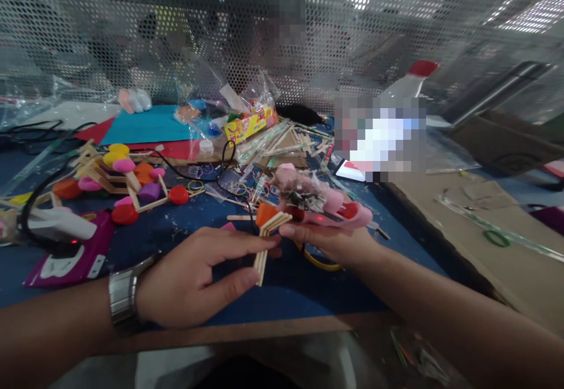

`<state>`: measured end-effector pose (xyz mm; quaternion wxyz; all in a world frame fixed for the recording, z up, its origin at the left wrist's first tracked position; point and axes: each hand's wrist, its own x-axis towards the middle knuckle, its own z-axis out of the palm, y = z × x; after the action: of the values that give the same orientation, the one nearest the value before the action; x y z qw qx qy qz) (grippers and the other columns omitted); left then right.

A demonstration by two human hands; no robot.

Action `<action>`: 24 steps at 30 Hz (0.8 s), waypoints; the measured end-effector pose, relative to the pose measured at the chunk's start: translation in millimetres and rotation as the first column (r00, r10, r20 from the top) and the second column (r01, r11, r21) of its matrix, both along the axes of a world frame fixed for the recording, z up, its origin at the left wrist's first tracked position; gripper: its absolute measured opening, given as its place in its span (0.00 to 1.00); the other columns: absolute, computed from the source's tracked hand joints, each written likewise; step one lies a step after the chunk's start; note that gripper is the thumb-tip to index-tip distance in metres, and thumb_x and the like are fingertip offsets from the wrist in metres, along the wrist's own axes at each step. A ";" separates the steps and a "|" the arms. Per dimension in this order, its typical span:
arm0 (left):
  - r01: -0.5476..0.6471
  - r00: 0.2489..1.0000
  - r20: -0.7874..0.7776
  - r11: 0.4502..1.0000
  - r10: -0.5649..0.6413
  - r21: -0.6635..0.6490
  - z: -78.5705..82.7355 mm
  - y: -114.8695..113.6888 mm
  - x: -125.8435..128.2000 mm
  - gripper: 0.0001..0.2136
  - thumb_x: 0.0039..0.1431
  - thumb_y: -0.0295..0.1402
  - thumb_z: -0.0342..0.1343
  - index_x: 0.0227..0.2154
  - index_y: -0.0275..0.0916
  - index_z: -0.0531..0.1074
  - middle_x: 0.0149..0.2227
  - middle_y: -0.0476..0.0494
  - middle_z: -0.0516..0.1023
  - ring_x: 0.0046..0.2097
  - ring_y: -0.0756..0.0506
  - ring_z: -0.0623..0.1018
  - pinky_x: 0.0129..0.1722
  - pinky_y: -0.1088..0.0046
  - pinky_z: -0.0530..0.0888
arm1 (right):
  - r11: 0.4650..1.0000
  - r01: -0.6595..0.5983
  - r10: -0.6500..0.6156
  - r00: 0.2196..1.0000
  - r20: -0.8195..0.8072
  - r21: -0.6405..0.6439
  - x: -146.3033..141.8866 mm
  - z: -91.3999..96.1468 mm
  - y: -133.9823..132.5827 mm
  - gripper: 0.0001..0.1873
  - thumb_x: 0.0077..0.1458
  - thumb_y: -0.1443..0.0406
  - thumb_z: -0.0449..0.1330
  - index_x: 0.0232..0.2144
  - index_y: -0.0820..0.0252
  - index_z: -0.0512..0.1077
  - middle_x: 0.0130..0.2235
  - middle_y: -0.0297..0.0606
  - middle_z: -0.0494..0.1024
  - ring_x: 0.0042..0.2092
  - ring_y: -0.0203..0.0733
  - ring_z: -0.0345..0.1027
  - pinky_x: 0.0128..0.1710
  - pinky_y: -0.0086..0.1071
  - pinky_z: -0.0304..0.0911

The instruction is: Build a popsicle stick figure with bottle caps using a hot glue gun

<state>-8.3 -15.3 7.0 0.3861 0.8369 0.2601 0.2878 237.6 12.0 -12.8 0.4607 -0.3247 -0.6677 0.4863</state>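
Sticks [261, 260] of pale wood, laid side by side in two short runs that meet at an angle, are held at seven o'clock from the centre of the view, above the blue tabletop [352, 298]. They are pinched between the thumb and index finger of the left hand [194, 277]. At four o'clock, what appears to be a pink glue gun [333, 202] is gripped from beneath by the right hand [332, 242], and a small red light [319, 218] is lit on its body, so it is probably powered. The angled join is judged to be made, since the runs are kept at their bend with only one part pinched. An orange piece [265, 214] is seen just behind the bend; whether it has been fixed there or only lies beyond cannot be told. Nor can it be told whether glue is being laid at this moment. At nine o'clock, frames with coloured discs [141, 173] are set down, and by comparison the held part is judged to be at an early stage, far plainer and with fewer pieces. Beyond the hands, at one o'clock, loose craft sticks [308, 142] are left unjoined near a yellow box [249, 124] at eleven o'clock, so unused material is plainly available.
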 end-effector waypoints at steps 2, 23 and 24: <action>0.025 1.000 0.000 0.999 -0.025 0.020 0.0 -0.3 -0.1 0.21 0.68 0.32 0.59 0.62 0.45 0.75 0.54 0.40 0.86 0.53 0.40 0.85 0.55 0.67 0.78 | 1.000 -0.026 0.026 0.999 -0.033 0.002 -1.1 0.1 -0.1 0.21 0.54 0.60 0.75 0.50 0.42 0.80 0.52 0.32 0.84 0.55 0.48 0.79 0.59 0.43 0.74; 0.112 0.975 0.223 0.914 -0.024 -0.390 2.0 1.0 -2.1 0.18 0.68 0.41 0.61 0.56 0.38 0.77 0.47 0.33 0.87 0.47 0.38 0.87 0.47 0.66 0.83 | 0.902 0.083 -0.157 0.977 -0.142 -0.424 -9.4 -1.0 2.9 0.25 0.45 0.47 0.76 0.31 0.59 0.75 0.20 0.26 0.70 0.20 0.31 0.61 0.18 0.26 0.56; 0.122 0.966 0.258 0.898 -0.010 -0.422 1.6 1.0 -2.1 0.18 0.68 0.42 0.61 0.55 0.38 0.78 0.47 0.33 0.87 0.47 0.39 0.87 0.47 0.66 0.83 | 0.896 0.070 -0.153 0.976 -0.157 -0.438 -10.7 -0.6 4.0 0.23 0.45 0.49 0.76 0.31 0.59 0.75 0.20 0.26 0.71 0.20 0.31 0.61 0.18 0.26 0.56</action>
<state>-10.4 -14.3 8.6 0.6020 0.6952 0.2382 0.3123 227.0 16.0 -13.4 0.4657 -0.4089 -0.4780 0.6225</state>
